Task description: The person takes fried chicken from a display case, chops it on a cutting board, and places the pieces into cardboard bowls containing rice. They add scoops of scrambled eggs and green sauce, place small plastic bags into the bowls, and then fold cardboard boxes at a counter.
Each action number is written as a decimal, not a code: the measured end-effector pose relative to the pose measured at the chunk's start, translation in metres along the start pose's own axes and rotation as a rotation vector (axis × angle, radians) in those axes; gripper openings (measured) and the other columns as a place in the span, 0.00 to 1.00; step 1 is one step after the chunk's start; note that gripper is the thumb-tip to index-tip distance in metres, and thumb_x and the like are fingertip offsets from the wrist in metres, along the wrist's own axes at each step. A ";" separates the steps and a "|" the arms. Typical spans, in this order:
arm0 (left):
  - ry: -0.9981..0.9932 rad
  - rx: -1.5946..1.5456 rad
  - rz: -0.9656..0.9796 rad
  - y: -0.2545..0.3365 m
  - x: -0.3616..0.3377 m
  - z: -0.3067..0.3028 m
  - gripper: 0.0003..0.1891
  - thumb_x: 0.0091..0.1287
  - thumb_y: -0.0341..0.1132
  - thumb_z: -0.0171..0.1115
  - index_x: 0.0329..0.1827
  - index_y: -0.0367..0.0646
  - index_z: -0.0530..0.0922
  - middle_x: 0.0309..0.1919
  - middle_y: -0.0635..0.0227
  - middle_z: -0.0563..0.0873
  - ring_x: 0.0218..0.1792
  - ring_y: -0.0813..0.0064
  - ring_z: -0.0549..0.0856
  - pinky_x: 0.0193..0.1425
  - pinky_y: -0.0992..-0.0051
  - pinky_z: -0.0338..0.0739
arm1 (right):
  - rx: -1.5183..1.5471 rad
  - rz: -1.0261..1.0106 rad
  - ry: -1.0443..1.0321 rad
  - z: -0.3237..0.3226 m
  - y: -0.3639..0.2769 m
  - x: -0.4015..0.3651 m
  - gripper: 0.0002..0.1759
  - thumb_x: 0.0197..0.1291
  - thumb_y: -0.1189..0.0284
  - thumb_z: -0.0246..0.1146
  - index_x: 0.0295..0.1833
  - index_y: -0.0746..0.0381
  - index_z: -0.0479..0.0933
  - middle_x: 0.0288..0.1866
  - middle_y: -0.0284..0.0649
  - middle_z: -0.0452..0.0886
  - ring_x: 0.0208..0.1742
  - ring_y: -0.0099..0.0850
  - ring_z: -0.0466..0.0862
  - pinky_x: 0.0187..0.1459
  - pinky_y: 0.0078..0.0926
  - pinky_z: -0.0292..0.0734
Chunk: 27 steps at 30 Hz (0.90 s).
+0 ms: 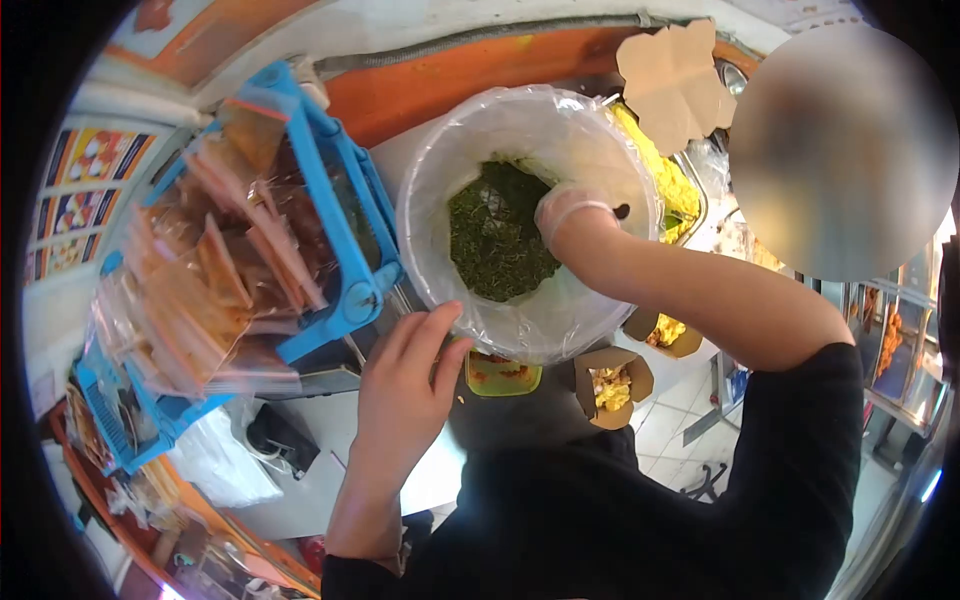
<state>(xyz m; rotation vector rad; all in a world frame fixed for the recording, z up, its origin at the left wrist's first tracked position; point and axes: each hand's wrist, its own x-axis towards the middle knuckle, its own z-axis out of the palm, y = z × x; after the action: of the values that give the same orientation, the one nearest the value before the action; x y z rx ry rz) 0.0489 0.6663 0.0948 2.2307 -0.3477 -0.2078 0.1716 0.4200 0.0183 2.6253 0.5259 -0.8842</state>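
A large round bucket lined with clear plastic [430, 200] stands in front of me, with chopped dark green herbs [495, 245] at its bottom. My right hand [568, 208], in a thin clear glove, reaches over the right side into the bucket. Its fingers are hidden at the edge of the herbs, so what they hold does not show. My bare left hand [412, 365] is by the bucket's lower left rim, fingers extended and thumb apart, fingertips at or against the rim. Just below the bucket is a small yellow-green container [503, 378] with reddish food in it.
A blue crate [345, 205] of filled plastic bags [215, 265] stands left. Open cardboard boxes of yellow food [612, 388] sit below right of the bucket. A tray of yellow food [675, 190] and a flattened cardboard box [670, 85] lie behind right. Someone's blurred head is at right.
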 end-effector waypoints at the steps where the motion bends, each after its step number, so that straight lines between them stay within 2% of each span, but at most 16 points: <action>1: 0.007 0.020 -0.024 0.003 0.001 -0.001 0.18 0.67 0.28 0.71 0.60 0.39 0.81 0.44 0.58 0.85 0.32 0.66 0.84 0.39 0.69 0.80 | 0.006 -0.046 -0.127 -0.005 -0.005 -0.010 0.12 0.64 0.71 0.64 0.49 0.59 0.89 0.46 0.46 0.91 0.50 0.44 0.91 0.47 0.40 0.88; 3: 0.007 0.042 -0.052 0.003 0.001 0.001 0.18 0.66 0.28 0.72 0.58 0.39 0.82 0.42 0.59 0.85 0.31 0.67 0.84 0.38 0.70 0.79 | 0.040 -0.186 -0.369 -0.021 -0.016 -0.018 0.13 0.61 0.74 0.65 0.49 0.61 0.89 0.46 0.46 0.91 0.49 0.44 0.91 0.46 0.42 0.87; 4: 0.022 0.044 -0.053 0.003 0.001 0.003 0.17 0.66 0.28 0.72 0.57 0.39 0.82 0.41 0.59 0.85 0.31 0.67 0.84 0.38 0.70 0.79 | 0.049 -0.189 -0.370 -0.020 -0.022 -0.014 0.13 0.61 0.74 0.65 0.49 0.61 0.89 0.46 0.46 0.91 0.49 0.44 0.91 0.46 0.42 0.87; 6: 0.039 0.052 -0.045 0.004 0.001 0.003 0.17 0.65 0.28 0.73 0.56 0.39 0.83 0.40 0.60 0.85 0.30 0.67 0.84 0.37 0.70 0.78 | -0.095 -0.758 -0.360 -0.012 -0.033 -0.003 0.13 0.58 0.73 0.66 0.48 0.58 0.90 0.43 0.44 0.91 0.43 0.43 0.91 0.41 0.41 0.86; 8: 0.021 0.040 -0.098 0.006 0.000 0.003 0.15 0.67 0.33 0.71 0.55 0.41 0.83 0.41 0.58 0.86 0.43 0.54 0.86 0.48 0.60 0.80 | 0.006 -0.816 -0.308 0.008 -0.035 0.019 0.16 0.57 0.74 0.66 0.50 0.57 0.90 0.41 0.43 0.90 0.41 0.42 0.90 0.38 0.41 0.84; 10: 0.027 0.040 -0.087 0.007 0.000 0.003 0.15 0.67 0.33 0.71 0.55 0.41 0.83 0.41 0.58 0.86 0.43 0.54 0.86 0.48 0.60 0.80 | 0.100 -0.878 -0.259 0.017 -0.027 0.027 0.18 0.55 0.75 0.65 0.52 0.55 0.89 0.39 0.42 0.89 0.39 0.41 0.89 0.36 0.40 0.83; 12: 0.037 0.044 -0.078 0.006 0.001 0.004 0.15 0.67 0.33 0.71 0.55 0.41 0.83 0.41 0.58 0.86 0.43 0.54 0.86 0.48 0.60 0.80 | 0.861 -0.637 -0.321 0.013 -0.011 0.020 0.20 0.57 0.75 0.63 0.56 0.53 0.87 0.35 0.38 0.87 0.36 0.37 0.87 0.34 0.36 0.81; 13: 0.054 0.056 -0.048 0.006 0.001 0.004 0.16 0.66 0.31 0.72 0.56 0.40 0.83 0.40 0.59 0.86 0.37 0.60 0.85 0.42 0.64 0.79 | 1.028 -0.435 -0.494 0.006 -0.019 0.030 0.20 0.61 0.75 0.60 0.59 0.55 0.85 0.33 0.34 0.84 0.34 0.30 0.83 0.33 0.32 0.78; 14: 0.071 0.069 -0.017 0.005 0.000 0.004 0.17 0.66 0.29 0.72 0.56 0.38 0.83 0.40 0.59 0.86 0.31 0.66 0.84 0.37 0.69 0.78 | 1.026 -0.440 -0.489 0.003 -0.017 0.027 0.20 0.61 0.75 0.60 0.59 0.55 0.85 0.33 0.34 0.84 0.34 0.30 0.83 0.33 0.32 0.78; 16: 0.082 0.074 -0.006 0.003 -0.001 0.007 0.17 0.66 0.30 0.72 0.57 0.38 0.83 0.40 0.59 0.86 0.32 0.64 0.84 0.39 0.67 0.79 | 1.290 -0.151 -0.515 -0.040 -0.008 -0.003 0.14 0.66 0.67 0.62 0.51 0.59 0.86 0.27 0.30 0.78 0.22 0.25 0.74 0.24 0.25 0.68; 17: 0.090 0.074 0.002 0.004 -0.002 0.006 0.18 0.67 0.32 0.71 0.58 0.39 0.83 0.40 0.58 0.86 0.33 0.62 0.85 0.41 0.66 0.80 | 1.401 -0.156 -0.507 -0.041 -0.003 -0.009 0.14 0.67 0.67 0.61 0.52 0.60 0.86 0.27 0.30 0.78 0.22 0.25 0.74 0.24 0.26 0.69; 21: 0.062 0.179 0.001 0.019 -0.009 -0.001 0.21 0.68 0.33 0.70 0.63 0.40 0.81 0.44 0.56 0.87 0.40 0.56 0.86 0.49 0.62 0.81 | 1.366 -0.262 -0.371 -0.055 0.016 -0.040 0.15 0.67 0.67 0.60 0.53 0.59 0.86 0.26 0.31 0.77 0.23 0.25 0.74 0.25 0.27 0.69; 23: 0.092 0.187 -0.001 0.026 -0.020 -0.001 0.23 0.68 0.34 0.69 0.66 0.41 0.79 0.48 0.54 0.87 0.47 0.52 0.86 0.54 0.60 0.80 | 1.473 -0.144 -0.388 -0.065 0.026 -0.061 0.12 0.68 0.69 0.60 0.47 0.63 0.85 0.27 0.31 0.79 0.23 0.20 0.73 0.27 0.22 0.67; 24: 0.100 0.191 0.009 0.029 -0.026 -0.001 0.23 0.68 0.34 0.69 0.66 0.41 0.79 0.48 0.54 0.87 0.47 0.52 0.86 0.54 0.60 0.80 | 1.471 -0.148 -0.373 -0.063 0.032 -0.068 0.12 0.68 0.69 0.60 0.47 0.63 0.85 0.27 0.31 0.79 0.23 0.20 0.73 0.27 0.22 0.67; 26: 0.117 0.229 0.020 0.038 -0.037 -0.002 0.24 0.68 0.34 0.69 0.68 0.41 0.78 0.51 0.54 0.86 0.52 0.51 0.85 0.57 0.59 0.80 | 1.485 -0.002 -0.337 -0.054 0.039 -0.076 0.14 0.66 0.69 0.60 0.51 0.60 0.86 0.26 0.30 0.78 0.23 0.23 0.74 0.25 0.26 0.68; 27: 0.129 0.235 0.027 0.044 -0.042 -0.004 0.24 0.68 0.34 0.69 0.68 0.41 0.78 0.51 0.54 0.86 0.52 0.51 0.85 0.57 0.59 0.80 | 1.385 0.077 -0.304 -0.051 0.036 -0.080 0.13 0.63 0.71 0.61 0.50 0.60 0.88 0.30 0.34 0.84 0.27 0.29 0.80 0.30 0.32 0.75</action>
<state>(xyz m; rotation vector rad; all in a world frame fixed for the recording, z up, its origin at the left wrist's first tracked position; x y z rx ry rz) 0.0024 0.6558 0.1330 2.4546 -0.3468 -0.0077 0.1543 0.3900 0.1136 3.3878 -0.4976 -2.1097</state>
